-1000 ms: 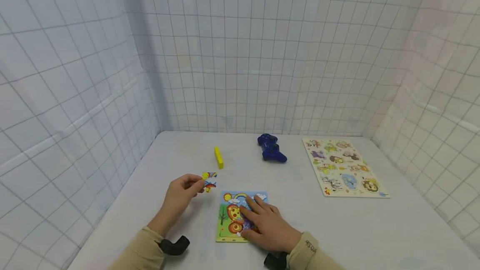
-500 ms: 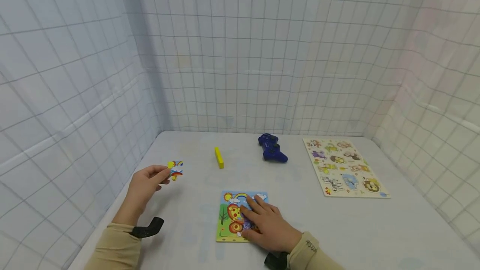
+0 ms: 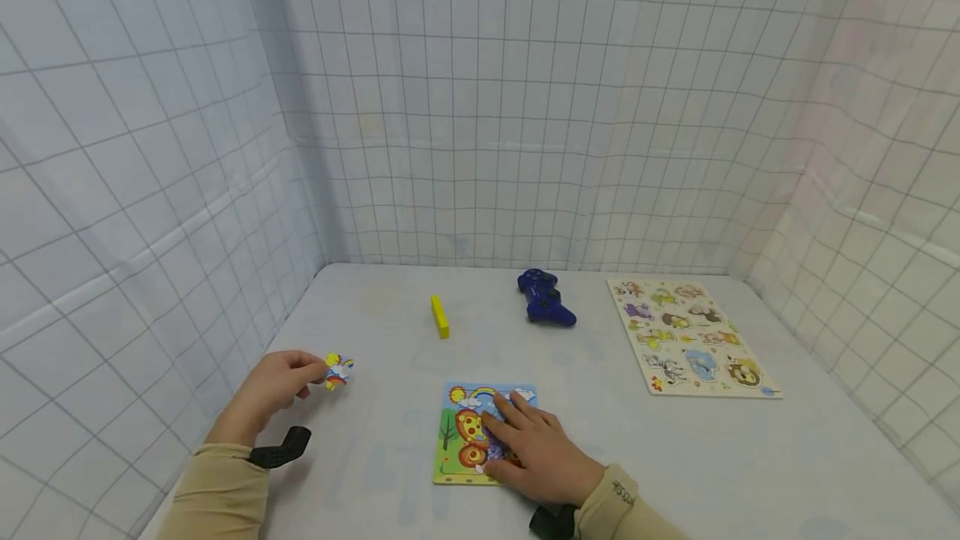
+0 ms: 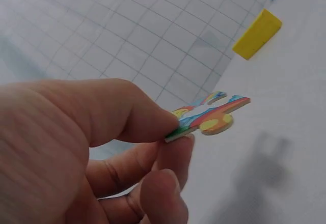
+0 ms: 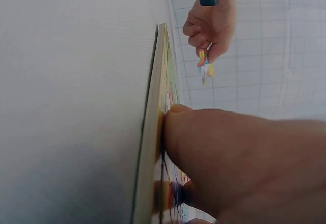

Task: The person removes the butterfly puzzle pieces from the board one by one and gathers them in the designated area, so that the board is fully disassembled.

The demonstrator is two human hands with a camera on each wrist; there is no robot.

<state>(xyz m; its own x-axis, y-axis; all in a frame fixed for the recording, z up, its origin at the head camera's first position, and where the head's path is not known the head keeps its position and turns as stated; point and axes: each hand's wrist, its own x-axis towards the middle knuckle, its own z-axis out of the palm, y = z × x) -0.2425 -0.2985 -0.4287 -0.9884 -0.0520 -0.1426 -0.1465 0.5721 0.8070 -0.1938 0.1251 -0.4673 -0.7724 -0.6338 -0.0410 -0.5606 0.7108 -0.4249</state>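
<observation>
Between thumb and fingers, my left hand [image 3: 270, 387] pinches a colourful jigsaw piece [image 3: 337, 371] above the left part of the table. The left wrist view shows the piece [image 4: 206, 116] held by one edge, its shadow falling on the white surface below. My right hand [image 3: 536, 452] lies with fingers spread on a small picture puzzle board [image 3: 452, 461] in front of me, covering much of its right side. A sun, a rainbow and a tree show on the uncovered part. In the right wrist view the thumb [image 5: 204, 137] presses on the board's face.
A yellow block [image 3: 440, 317] lies beyond the puzzle board, with a dark blue game controller [image 3: 545, 298] to its right. Farther right lies a larger animal puzzle board [image 3: 690, 338]. Gridded white cloth walls [image 3: 495, 107] enclose the table at the back and sides.
My left hand has carried the jigsaw piece leftward, away from the board, then lower and with the piece turned. My right hand has stayed in place on the board.
</observation>
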